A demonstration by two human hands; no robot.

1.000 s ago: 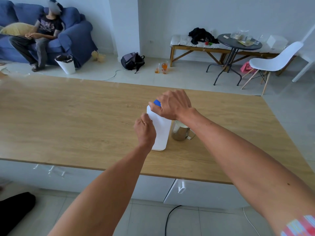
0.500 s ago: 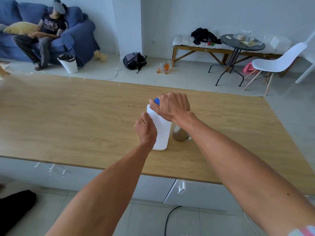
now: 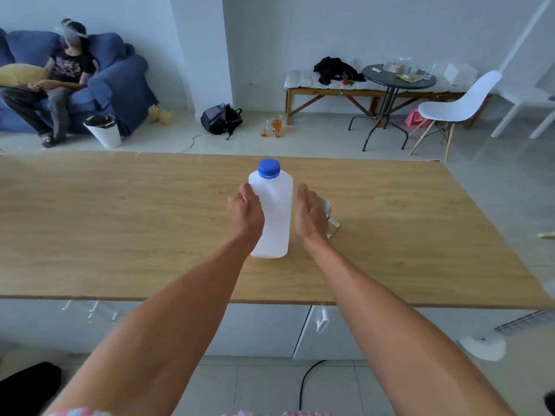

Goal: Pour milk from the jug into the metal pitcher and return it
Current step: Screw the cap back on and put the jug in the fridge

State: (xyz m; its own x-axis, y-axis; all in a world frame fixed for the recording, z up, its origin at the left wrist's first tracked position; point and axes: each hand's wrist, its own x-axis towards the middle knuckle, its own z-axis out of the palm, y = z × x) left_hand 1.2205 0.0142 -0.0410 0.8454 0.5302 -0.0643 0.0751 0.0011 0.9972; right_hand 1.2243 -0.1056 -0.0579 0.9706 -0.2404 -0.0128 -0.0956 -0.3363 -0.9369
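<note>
A white plastic milk jug [image 3: 274, 211] with a blue cap [image 3: 269, 168] stands upright in the middle of the wooden table [image 3: 120, 223]. My left hand [image 3: 244, 211] is at the jug's left side, fingers straight, touching or nearly touching it. My right hand [image 3: 309, 214] hovers just right of the jug with straight fingers and a small gap. The metal pitcher [image 3: 327, 213] stands behind my right hand, mostly hidden; its rim and handle show.
The table's near edge runs above white cabinet fronts. Beyond the table a person sits on a blue sofa [image 3: 120, 82] at the far left, with a white bin [image 3: 103, 130], a backpack [image 3: 220, 118], a bench, a round table and a white chair [image 3: 456, 106].
My right hand left the blue cap and dropped beside the jug. My left hand's fingers straightened against the jug's side. The cap is now uncovered.
</note>
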